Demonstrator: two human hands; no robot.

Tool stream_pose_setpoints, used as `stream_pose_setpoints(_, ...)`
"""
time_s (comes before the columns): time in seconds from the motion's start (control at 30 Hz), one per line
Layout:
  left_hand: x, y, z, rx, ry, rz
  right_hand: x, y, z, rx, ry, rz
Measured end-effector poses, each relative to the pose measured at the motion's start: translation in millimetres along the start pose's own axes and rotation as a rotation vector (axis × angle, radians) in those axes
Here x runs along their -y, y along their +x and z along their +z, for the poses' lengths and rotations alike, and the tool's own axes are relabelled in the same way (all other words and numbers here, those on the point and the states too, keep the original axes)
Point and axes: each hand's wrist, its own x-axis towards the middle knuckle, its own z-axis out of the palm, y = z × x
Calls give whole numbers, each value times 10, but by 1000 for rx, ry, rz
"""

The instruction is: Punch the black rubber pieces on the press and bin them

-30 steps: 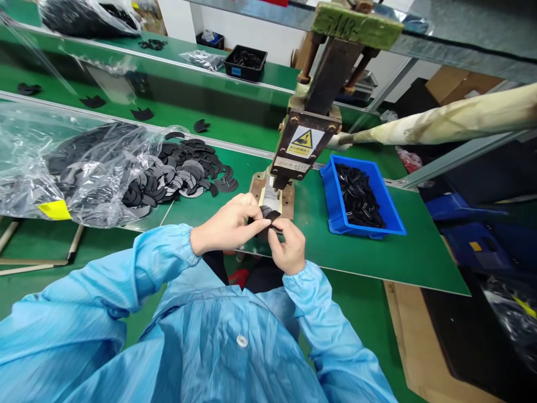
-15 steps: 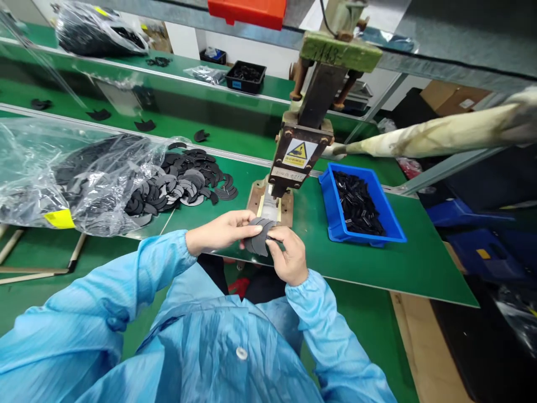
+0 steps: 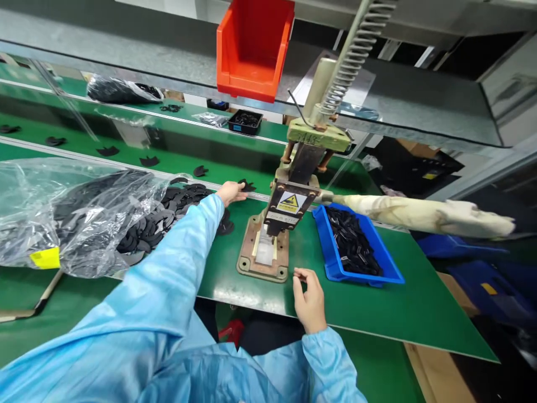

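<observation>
My left hand [image 3: 232, 192] reaches over the far edge of the green bench, fingers stretched out. Right at its fingertips lies a black curved piece [image 3: 248, 186] on the green strip behind; whether they touch is unclear. Loosely curled, my right hand [image 3: 309, 299] hovers near the bench's front edge, thumb apart from the fingers and nothing visible in it. Between the hands stands a hand press [image 3: 289, 204] with a warning label. A pale block [image 3: 265, 252] on its base plate [image 3: 247, 249] carries no black piece.
A heap of black curved pieces [image 3: 155, 224] spills from a clear plastic bag [image 3: 84, 218] at left. Right of the press sits a blue bin [image 3: 392, 274] of small black parts. The press's wrapped lever [image 3: 428, 215] juts right. A red bin [image 3: 247, 89] hangs above.
My hands have parted; both held a black curved piece before the press. The left has gone forward to the strip, where a further piece now lies. The view has tilted up.
</observation>
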Motion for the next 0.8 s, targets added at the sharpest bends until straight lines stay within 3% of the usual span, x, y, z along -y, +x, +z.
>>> stream_pose_setpoints(0.07, -1, 147, 18, -26, 89, 45, -13, -7, 9, 10, -15, 12)
stream_pose_setpoints(0.17, 176, 197, -63, -96, 241, 122, -28, -8, 11, 30, -17, 23)
stream_pose_setpoints(0.33, 485, 201, -505, -221, 904, 398, -63, 13, 38, 69, 9, 24)
stream_pose_setpoints(0.43, 541, 289, -894, -282, 1159, 234, -74, 38, 53, 87, 18, 22)
stream_pose_setpoints(0.57, 587, 356, -1239, -183, 1215, -12, -66, 48, 56, 91, 11, 32)
stream_pose_setpoints(0.67, 634, 271, -1248, -116, 1189, 18, -58, 44, 54, 91, 7, 37)
stream_pose_setpoints(0.8, 679, 8, -1095, -59, 1216, 120, -54, 48, 51, 91, 7, 33)
